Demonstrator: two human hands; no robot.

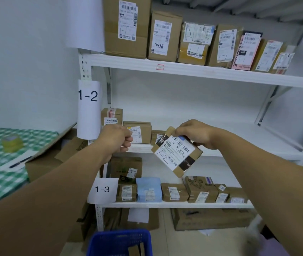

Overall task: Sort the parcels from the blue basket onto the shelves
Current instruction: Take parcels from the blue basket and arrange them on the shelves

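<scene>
My right hand (195, 133) grips the top edge of a small brown parcel (177, 154) with a white barcode label marked "1-2" by hand; the parcel hangs tilted in front of the middle shelf (220, 143). To its left, my left hand (118, 140) is held up with its fingers curled and nothing visible in them. The blue basket (119, 242) stands on the floor at the bottom, with a piece of cardboard inside. Three small brown parcels (137, 132) sit at the left end of the middle shelf, behind my hands.
Paper signs "1-2" (88, 108) and "1-3" (102, 189) hang on the rack's left post. The top shelf (183, 69) holds a row of boxes; the lower shelf (165, 204) holds several parcels. A green checked table (3, 163) with tape roll and pen stands left.
</scene>
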